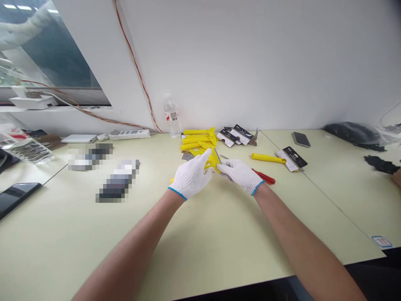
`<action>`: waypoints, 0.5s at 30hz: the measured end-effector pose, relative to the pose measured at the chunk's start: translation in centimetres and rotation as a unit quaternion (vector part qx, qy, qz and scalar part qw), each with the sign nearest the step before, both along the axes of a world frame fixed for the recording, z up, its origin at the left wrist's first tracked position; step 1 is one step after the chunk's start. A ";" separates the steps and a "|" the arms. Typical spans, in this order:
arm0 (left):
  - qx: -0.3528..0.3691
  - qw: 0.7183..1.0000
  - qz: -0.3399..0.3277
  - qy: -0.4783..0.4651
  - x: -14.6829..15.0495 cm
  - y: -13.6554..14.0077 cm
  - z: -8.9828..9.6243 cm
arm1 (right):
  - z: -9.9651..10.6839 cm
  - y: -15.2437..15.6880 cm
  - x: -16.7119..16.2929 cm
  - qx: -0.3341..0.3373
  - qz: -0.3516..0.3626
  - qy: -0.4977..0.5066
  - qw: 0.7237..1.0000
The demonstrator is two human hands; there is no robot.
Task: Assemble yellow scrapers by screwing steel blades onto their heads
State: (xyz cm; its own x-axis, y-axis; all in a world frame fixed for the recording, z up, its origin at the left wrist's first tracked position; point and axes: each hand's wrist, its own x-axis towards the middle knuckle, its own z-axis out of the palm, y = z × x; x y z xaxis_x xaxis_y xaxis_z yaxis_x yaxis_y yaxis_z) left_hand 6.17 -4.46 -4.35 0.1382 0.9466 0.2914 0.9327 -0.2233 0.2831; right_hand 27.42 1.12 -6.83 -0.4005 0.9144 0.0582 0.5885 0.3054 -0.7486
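Both my hands wear white knitted gloves with blue cuffs. Between them is a yellow scraper head (213,159), tilted, with a metal strip along its upper right edge. My left hand (192,173) closes around its left side, thumb or finger on top. At its lower right corner, my right hand (240,172) pinches the edge. Behind my hands lies a pile of yellow scrapers (197,141), partly covered by the left glove. A red-handled tool (265,176) lies just right of my right hand, its other end hidden.
Black-and-white packaging cards (240,134) lie by the wall. A yellow handle (267,158) touches another card (292,159). Further off are a water bottle (172,117), a power strip (130,133), a phone (301,139) and black plastic bags (351,133). A larger phone (19,196) lies left.
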 end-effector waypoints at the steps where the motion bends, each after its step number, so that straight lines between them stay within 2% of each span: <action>1: -0.002 1.000 0.004 0.020 0.1 0.0 -0.1 | -0.2 0.1 0.0 0.000 -0.002 0.001 1.000; 7: -0.011 0.994 0.018 0.109 0.4 0.0 0.1 | -0.6 0.1 -0.2 0.010 0.011 -0.015 1.000; 15: -0.006 0.990 0.007 0.140 0.4 0.1 -0.7 | 0.0 -0.6 -0.8 -0.005 0.060 0.005 0.998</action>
